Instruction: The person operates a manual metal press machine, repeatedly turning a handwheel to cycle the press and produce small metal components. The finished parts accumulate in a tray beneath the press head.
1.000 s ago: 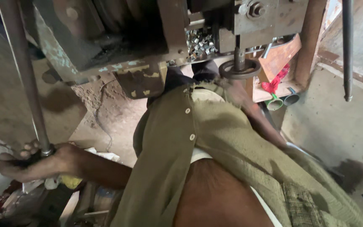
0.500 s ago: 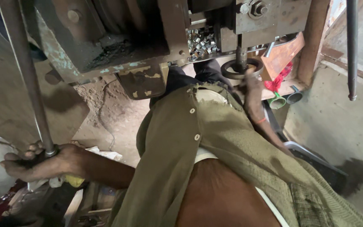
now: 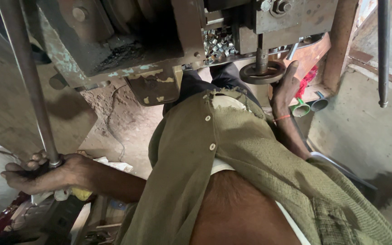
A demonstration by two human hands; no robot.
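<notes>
Gripping long grey steel lever rod (image 3: 31, 90) firmly with left hand (image 3: 39, 174); right hand (image 3: 283, 86), fingers loose, seemingly touching round dark metal die ring (image 3: 263, 72); keeping fingertips clear.

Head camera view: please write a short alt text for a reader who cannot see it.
A person in an olive shirt works at an old metal press. The left hand grips a steel lever rod; the right hand reaches a round metal die.

Left hand (image 3: 46, 174) grips the base of a steel rod (image 3: 28, 86); right hand (image 3: 284, 88) touches the round die (image 3: 263, 72) under the press (image 3: 128, 41)
</notes>
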